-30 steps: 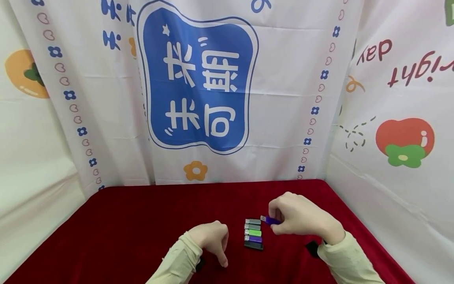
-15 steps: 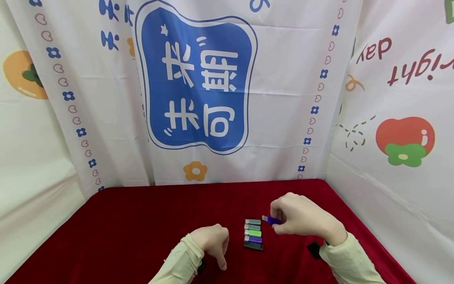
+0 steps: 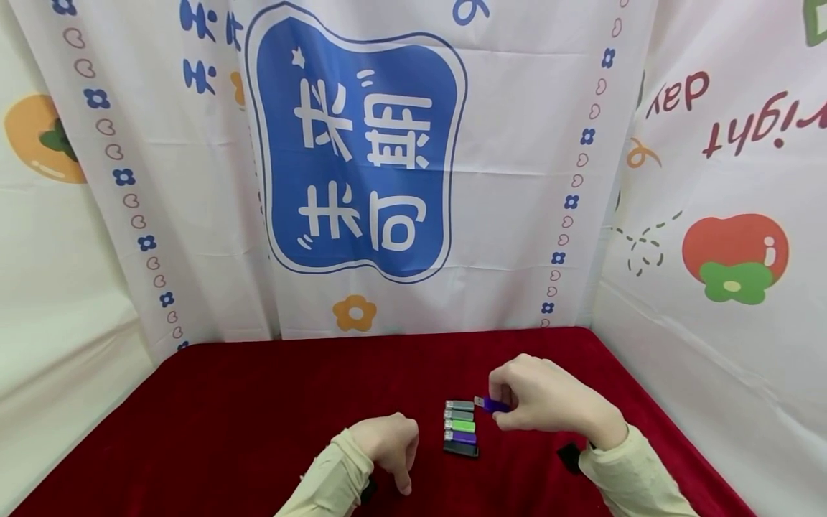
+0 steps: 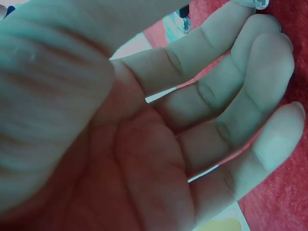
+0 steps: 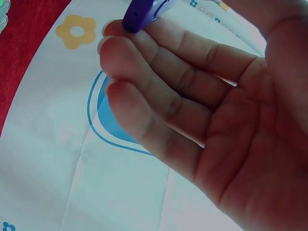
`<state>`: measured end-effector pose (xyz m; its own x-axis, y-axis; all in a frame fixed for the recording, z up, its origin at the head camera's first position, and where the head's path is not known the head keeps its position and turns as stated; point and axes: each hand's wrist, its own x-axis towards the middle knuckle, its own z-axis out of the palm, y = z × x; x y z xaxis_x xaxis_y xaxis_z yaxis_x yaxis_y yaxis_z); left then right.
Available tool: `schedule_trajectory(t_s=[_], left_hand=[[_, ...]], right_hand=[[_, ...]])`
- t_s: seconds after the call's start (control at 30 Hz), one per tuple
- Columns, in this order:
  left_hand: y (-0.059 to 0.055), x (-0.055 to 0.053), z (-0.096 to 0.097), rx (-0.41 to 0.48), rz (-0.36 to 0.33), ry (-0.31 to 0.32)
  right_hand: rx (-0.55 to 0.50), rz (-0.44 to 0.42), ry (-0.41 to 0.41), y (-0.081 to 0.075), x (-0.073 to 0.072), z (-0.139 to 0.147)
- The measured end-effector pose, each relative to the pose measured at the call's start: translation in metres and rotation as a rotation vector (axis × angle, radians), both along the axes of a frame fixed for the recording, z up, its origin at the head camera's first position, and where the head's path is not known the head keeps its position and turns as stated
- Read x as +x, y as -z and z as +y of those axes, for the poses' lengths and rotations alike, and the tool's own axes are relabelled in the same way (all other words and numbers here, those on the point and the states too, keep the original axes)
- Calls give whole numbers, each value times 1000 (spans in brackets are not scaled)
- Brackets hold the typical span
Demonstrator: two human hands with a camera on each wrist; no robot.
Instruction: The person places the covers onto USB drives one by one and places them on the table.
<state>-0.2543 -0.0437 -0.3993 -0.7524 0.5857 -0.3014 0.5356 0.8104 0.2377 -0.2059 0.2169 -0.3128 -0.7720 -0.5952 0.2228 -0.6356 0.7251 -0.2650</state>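
Note:
My right hand (image 3: 549, 398) pinches a purple USB stick (image 3: 492, 405) by its body, its metal plug pointing left towards a short row of USB sticks. In the right wrist view the end of the purple stick (image 5: 139, 13) shows at the fingertips. From far to near, the row has two grey sticks (image 3: 460, 406), a bright green one (image 3: 461, 426), a purple one (image 3: 461, 436) and a black one (image 3: 461, 449). To the left of them hangs my left hand (image 3: 386, 441), fingers loosely bent. A small clear piece (image 4: 261, 4) shows by its index fingertip; whether they touch cannot be told.
A dark red cloth (image 3: 271, 409) covers the table. White printed curtains (image 3: 517, 179) close off the back and both sides. Small black objects (image 3: 570, 458) sit at both wrists.
My left hand has shifted slightly nearer and to the right. The right hand has moved slightly right, then back left with the purple stick. The row keeps its order.

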Motion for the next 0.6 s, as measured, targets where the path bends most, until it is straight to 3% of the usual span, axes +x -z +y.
schedule_trajectory(t_s=[0.33,0.47,0.6], left_hand=[[-2,2,0,-1,11,62],[-4,2,-4,59,15,108],[-9,-1,-8,175,-27,154]], right_hand=[[-4,-13,-18,2,-2,-1],[-8,-20,-26,3,-2,-2],[-6,-18,-23,3,-2,-2]])
